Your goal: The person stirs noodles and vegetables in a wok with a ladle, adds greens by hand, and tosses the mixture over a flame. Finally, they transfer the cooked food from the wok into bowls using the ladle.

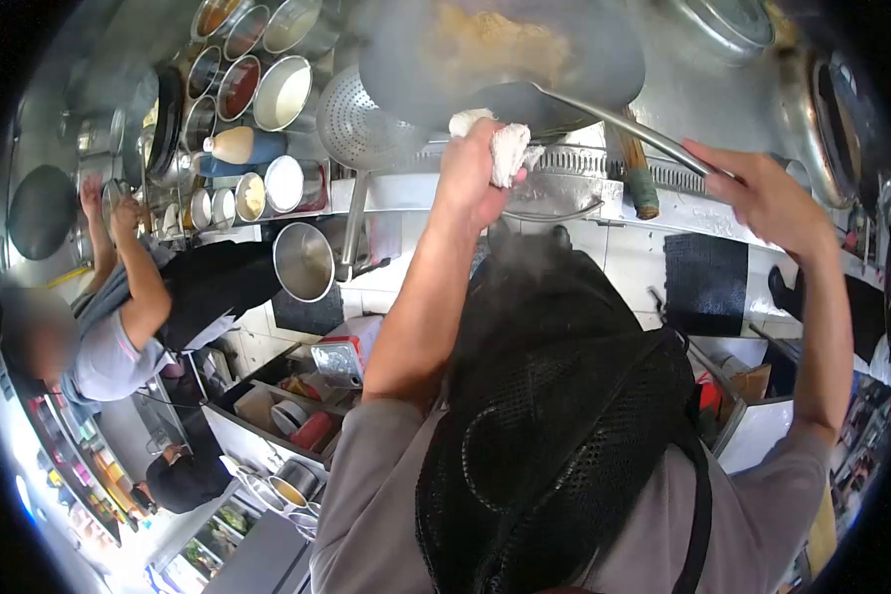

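A large wok with brown food in it stands at the top centre, under steam. My left hand is closed on a white cloth at the wok's near edge; the part gripped through the cloth is hidden. On the right, my right hand is wrapped round the end of a long metal ladle handle. The handle slopes left into the wok, and the ladle's bowl is hard to make out in the steam.
A perforated strainer lies left of the wok, beside metal containers of sauces. A green-wrapped wooden handle juts over the counter edge. At the left a co-worker works at another dark pan. A metal pot hangs below.
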The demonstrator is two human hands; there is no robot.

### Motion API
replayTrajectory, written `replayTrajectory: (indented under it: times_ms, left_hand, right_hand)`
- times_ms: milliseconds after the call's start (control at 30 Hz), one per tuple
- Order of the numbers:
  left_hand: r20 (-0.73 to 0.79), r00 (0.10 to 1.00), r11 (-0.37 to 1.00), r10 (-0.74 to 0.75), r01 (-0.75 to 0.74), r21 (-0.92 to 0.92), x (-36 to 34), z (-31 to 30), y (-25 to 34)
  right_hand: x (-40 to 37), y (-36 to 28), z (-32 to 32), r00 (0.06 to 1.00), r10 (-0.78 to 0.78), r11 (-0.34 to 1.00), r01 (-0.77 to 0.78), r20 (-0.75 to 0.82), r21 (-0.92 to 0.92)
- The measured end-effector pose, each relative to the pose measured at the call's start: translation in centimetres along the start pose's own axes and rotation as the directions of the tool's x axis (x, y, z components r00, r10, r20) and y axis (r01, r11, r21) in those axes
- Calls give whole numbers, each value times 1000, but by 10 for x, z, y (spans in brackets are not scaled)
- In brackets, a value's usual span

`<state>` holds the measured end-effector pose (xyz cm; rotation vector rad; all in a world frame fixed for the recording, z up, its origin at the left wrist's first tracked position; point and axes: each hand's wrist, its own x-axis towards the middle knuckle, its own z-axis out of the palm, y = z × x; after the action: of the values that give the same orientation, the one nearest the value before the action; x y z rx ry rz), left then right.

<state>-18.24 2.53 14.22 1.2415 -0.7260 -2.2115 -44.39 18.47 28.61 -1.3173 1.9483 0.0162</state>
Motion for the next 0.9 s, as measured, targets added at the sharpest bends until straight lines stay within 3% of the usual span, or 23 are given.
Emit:
replayTrajectory:
  times_ms: [33, 67, 133, 233, 267, 300, 333, 367, 400, 433, 467, 500, 533, 567, 600, 700, 733, 767, 800, 867, 900]
  left_hand:
    - [12, 1000, 1000, 16, -16, 3, 2, 2, 3]
    - [-1, 1000, 1000, 10, -10, 8, 3, -6, -16]
    - [10, 988, 987, 156, -156, -29, 18, -45, -87]
    - [90, 996, 995, 4, -13, 97, -9, -75, -108]
    - [108, 993, 992, -53, 40, 118, -25, -65, -92]
    - [94, 994, 994, -56, 46, 99, -37, -49, -73]
    - [60, 996, 997, -71, 71, 3, -33, -39, -64]
    - [1, 998, 997, -67, 67, -31, -40, -13, -38]
    - [48, 999, 998, -15, 18, -55, -34, 1, -15]
    - [68, 998, 998, -7, 12, -64, -27, 10, 11]
    - [21, 1000, 999, 10, -9, -50, -22, 18, 24]
    - [-5, 1000, 999, 14, -14, -45, -19, 15, 19]
    - [-28, 999, 999, 19, -20, -40, -11, 9, 5]
    - [25, 992, 991, 121, -120, -53, 3, -12, -32]
    - [82, 971, 974, 222, -217, -68, 14, -37, -73]
    - [147, 981, 990, 126, -134, 44, 3, -75, -117]
    - [211, 974, 992, 87, -104, 70, 3, -80, -114]
    - [223, 969, 991, 106, -123, 60, 6, -63, -98]
    - [152, 978, 990, 142, -143, -7, -2, -41, -78]
    - [55, 986, 981, 158, -151, -118, 15, -25, -65]
    - [45, 983, 970, 180, -170, -172, 41, -19, -57]
  right_hand:
    - [16, 19, 16, 948, -264, 964, 254, -180, -74]
    - [34, 30, 39, 932, -263, 964, 241, -250, -113]
    - [58, 44, 83, 870, -285, 959, 253, -402, -130]
    - [25, 30, 73, 875, -286, 958, 268, -391, -100]
    - [13, 33, 61, 875, -380, 925, 367, -300, -101]
    - [0, 35, 49, 863, -465, 885, 457, -197, -84]
    - [-15, 18, 30, 872, -456, 890, 451, -180, -72]
    - [-28, -11, 5, 984, -174, 985, 173, -43, -18]
    - [-29, -27, -11, 990, 120, 993, -119, 77, -16]
    - [-13, -8, -8, 990, 119, 993, -118, 69, -21]
    - [12, 28, 7, 965, -218, 973, 204, -148, -106]
    - [36, 49, 25, 781, -539, 841, 477, -316, -256]
    - [53, 51, 42, 838, -434, 899, 380, -330, -218]
    - [69, 50, 60, 881, -321, 945, 274, -348, -178]
    - [78, 45, 83, 909, -152, 956, 34, -388, -292]
    - [89, 67, 151, 781, -255, 966, 182, -570, -183]
    - [75, 57, 155, 709, -278, 950, 302, -648, -77]
    - [59, 41, 151, 711, -218, 942, 333, -669, 47]
    - [47, 28, 143, 640, -296, 910, 415, -709, -5]
    - [10, -14, 107, 886, -1, 936, 164, -463, 311]
    - [0, -27, 98, 889, 4, 936, 157, -457, 314]
